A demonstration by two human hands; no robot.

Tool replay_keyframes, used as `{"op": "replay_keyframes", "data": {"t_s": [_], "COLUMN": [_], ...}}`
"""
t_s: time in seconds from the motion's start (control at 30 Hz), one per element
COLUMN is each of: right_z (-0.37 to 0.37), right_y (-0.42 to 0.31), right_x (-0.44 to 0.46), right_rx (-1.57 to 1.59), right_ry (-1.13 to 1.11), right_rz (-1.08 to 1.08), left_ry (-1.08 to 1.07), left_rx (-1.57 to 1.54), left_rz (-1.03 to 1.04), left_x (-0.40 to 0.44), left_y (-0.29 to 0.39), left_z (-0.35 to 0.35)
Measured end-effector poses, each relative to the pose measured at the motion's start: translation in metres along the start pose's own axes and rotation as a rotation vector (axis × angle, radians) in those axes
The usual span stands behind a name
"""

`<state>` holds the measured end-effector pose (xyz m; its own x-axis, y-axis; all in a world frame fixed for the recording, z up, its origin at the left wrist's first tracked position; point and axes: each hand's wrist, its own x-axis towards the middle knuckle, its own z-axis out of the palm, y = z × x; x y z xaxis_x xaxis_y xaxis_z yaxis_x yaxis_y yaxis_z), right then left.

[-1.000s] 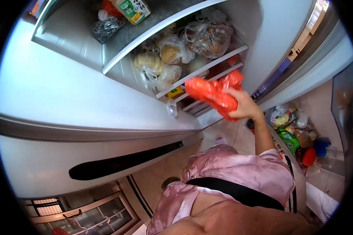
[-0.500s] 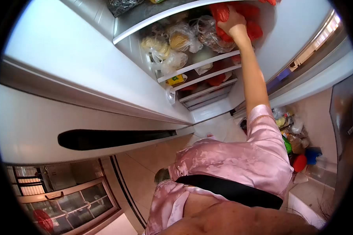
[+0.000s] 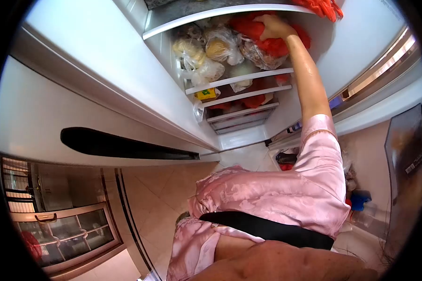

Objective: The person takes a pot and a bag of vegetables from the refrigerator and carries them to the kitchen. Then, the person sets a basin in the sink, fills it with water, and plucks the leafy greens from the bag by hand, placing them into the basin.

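My right hand (image 3: pixel 274 27) reaches into an open refrigerator (image 3: pixel 248 133), its fingers closed on a red plastic bag (image 3: pixel 275 47) on the shelf below the top one. Just under and beside that bag lies a clear plastic bag (image 3: pixel 260 57) with dark contents. Further left on the same shelf sit a knotted clear bag with something yellowish (image 3: pixel 218 48) and another pale, tied bag (image 3: pixel 190 50). What the red bag holds is hidden. My left hand is out of view.
White shelf edges (image 3: pixel 239 80) cross below my forearm. A yellow box (image 3: pixel 205 93) sits lower down. The fridge door with a dark handle recess (image 3: pixel 126 144) stands at left. Another red bag (image 3: pixel 326 8) hangs over the top shelf edge. A glazed cabinet (image 3: pixel 70 234) is lower left.
My right hand and the red bag have shifted slightly left and down in the view, the bag spreading further left. The camera view has tilted, showing more of the top shelf.
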<state>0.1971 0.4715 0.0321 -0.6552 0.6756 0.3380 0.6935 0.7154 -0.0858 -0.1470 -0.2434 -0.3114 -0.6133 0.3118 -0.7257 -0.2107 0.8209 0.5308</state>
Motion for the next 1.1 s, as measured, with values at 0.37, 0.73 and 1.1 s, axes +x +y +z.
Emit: {"op": "replay_keyframes", "data": {"t_s": [0.37,0.73,1.1], "right_z": [0.055,-0.012,0.057], "right_y": [-0.092,-0.011,0.019], "right_x": [0.020,0.041,0.113], "right_rx": [0.340,0.489,0.241], "right_ry": [0.040,0.433,0.400], "right_rz": [0.403,0.445,0.531], "left_ry": [-0.010,-0.074,-0.638], "left_rx": [0.042,0.117,0.438], "left_rz": [0.025,0.197,1.271], "left_x": [-0.003,-0.031,-0.113], "left_y": [0.020,0.060,0.278], "left_z": [0.010,0.002,0.164]}}
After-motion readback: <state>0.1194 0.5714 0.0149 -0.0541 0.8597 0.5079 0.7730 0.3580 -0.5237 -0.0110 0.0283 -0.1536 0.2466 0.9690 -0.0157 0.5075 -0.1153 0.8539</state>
